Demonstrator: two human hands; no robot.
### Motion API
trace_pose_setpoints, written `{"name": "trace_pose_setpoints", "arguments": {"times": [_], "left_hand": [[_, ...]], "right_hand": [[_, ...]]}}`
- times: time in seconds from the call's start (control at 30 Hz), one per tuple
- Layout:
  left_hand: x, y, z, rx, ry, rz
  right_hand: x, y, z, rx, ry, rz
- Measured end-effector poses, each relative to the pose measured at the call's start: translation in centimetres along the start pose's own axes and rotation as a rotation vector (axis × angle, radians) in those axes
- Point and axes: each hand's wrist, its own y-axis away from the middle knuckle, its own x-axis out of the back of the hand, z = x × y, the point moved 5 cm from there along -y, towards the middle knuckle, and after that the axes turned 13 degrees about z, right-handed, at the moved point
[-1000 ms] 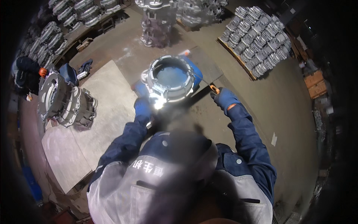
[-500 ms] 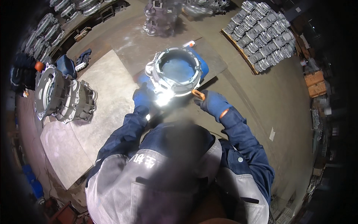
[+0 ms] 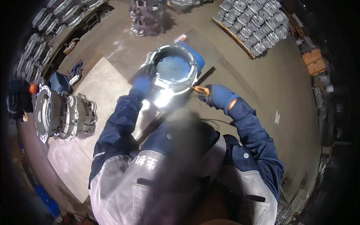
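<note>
A round cast-metal housing (image 3: 190, 83) stands in front of me, its wide ring opening facing up and a bright glare on its near side. My left hand (image 3: 144, 79), in a blue and dark glove, grips the housing's left side, with part of the fingers hard to make out. In my right hand (image 3: 221, 98), also gloved, is an orange-handled tool (image 3: 202, 90). The tool's front end points at the right near rim of the housing; whether it touches is too small to tell. A blue object (image 3: 198, 58) lies partly hidden behind the housing.
More housings (image 3: 63, 114) lie joined at left beside a pale board (image 3: 105, 86). A stack of castings (image 3: 144, 18) stands ahead, and a loaded pallet (image 3: 255, 26) is at far right. A white and orange tube (image 3: 180, 38) lies beyond the housing.
My left hand has moved up along the housing's left side. The view has shifted, so the surroundings sit differently. My right hand still holds the orange-handled tool near the rim.
</note>
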Motion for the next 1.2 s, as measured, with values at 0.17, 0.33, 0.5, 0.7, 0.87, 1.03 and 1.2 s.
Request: {"name": "trace_pose_setpoints", "arguments": {"times": [0.17, 0.33, 0.5, 0.7, 0.87, 1.03, 1.2], "left_hand": [[-1.3, -3.1, 1.2, -0.308, 0.12, 0.052], [-2.8, -4.9, 1.6, -0.352, 0.211, -0.161], [-2.2, -4.5, 3.5, -0.134, 0.209, -0.167], [-1.5, -4.7, 9.1, 0.325, 0.22, -0.095], [-2.9, -8.4, 11.3, 0.528, 0.279, -0.19], [-1.2, -8.1, 11.2, 0.44, 0.215, -0.26], [-2.5, -5.5, 8.2, 0.236, -0.018, -0.229]], "right_hand": [[1.2, 5.2, 5.4, -0.349, -0.108, -0.114], [1.5, 6.2, 8.0, -0.301, 0.242, 0.434], [-3.6, 8.6, 10.9, -0.385, -0.282, 0.056], [-7.0, 10.1, 12.1, -0.501, -0.724, 0.127], [-8.5, 10.4, 14.1, -0.592, -0.496, 0.34], [-10.8, 9.1, 12.4, -0.381, -0.162, 0.554], [-12.4, 6.5, 12.1, -0.487, -0.431, 0.411]]}}
